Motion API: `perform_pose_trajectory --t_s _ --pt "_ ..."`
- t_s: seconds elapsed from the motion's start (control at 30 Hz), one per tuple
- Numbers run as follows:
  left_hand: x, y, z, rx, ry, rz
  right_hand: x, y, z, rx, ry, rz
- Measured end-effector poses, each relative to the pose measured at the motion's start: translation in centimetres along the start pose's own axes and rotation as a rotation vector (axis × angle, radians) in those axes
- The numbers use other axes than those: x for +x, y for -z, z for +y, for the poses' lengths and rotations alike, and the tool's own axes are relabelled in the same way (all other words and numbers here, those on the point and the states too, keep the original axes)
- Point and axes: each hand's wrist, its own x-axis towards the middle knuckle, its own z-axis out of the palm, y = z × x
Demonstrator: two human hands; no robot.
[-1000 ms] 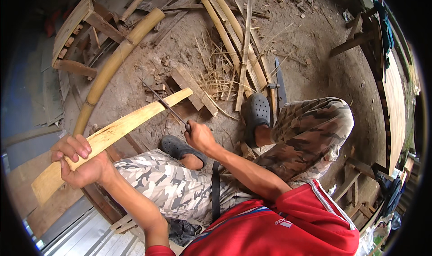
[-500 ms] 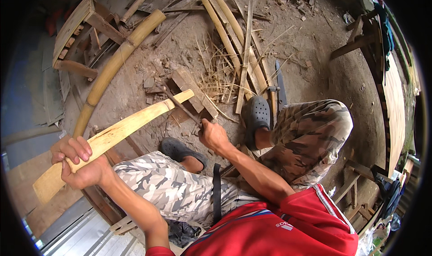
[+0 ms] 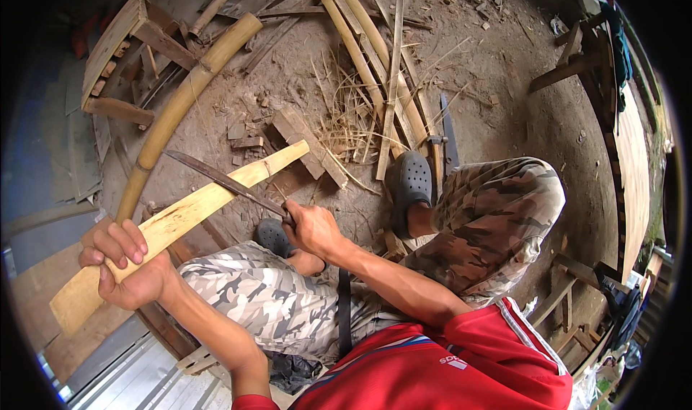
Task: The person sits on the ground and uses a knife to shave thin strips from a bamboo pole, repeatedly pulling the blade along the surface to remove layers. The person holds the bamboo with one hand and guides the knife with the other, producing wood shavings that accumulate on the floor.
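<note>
A wide, pale strip of split bamboo (image 3: 189, 215) slants up from the lower left, its far end over a wooden block (image 3: 310, 147) on the ground. My left hand (image 3: 124, 262) is closed round the strip near its lower end, fingers over the top. In my right hand (image 3: 314, 228) is the handle of a long, dark-bladed machete (image 3: 216, 175). The blade lies across the strip around its middle, its tip pointing up and left past the strip's far edge. My right fist hides the machete's handle.
A thick bamboo pole (image 3: 173, 107) leans at left near a wooden frame (image 3: 119, 56). Bamboo lengths (image 3: 360, 64), shavings (image 3: 346, 125) and a hammer (image 3: 436, 150) beside a flat saw-like blade (image 3: 450, 132) lie ahead. My shoes (image 3: 413, 183) rest on the dirt floor; a wooden bench (image 3: 577, 71) stands right.
My right hand has moved left and toward me, bringing the machete blade down the strip from near its far end to about its middle. My left hand keeps its hold almost unmoved.
</note>
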Motion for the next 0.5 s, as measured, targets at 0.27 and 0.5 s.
perform_pose_trajectory --t_s 0.27,0.5 --pt "0.1 0.5 0.1 -0.002 0.010 0.012 0.3 -0.3 2.8 -0.040 -0.119 -0.050" --pt "0.4 0.8 -0.1 -0.037 0.027 -0.026 2.2 -1.1 4.4 -0.092 -0.133 0.048"
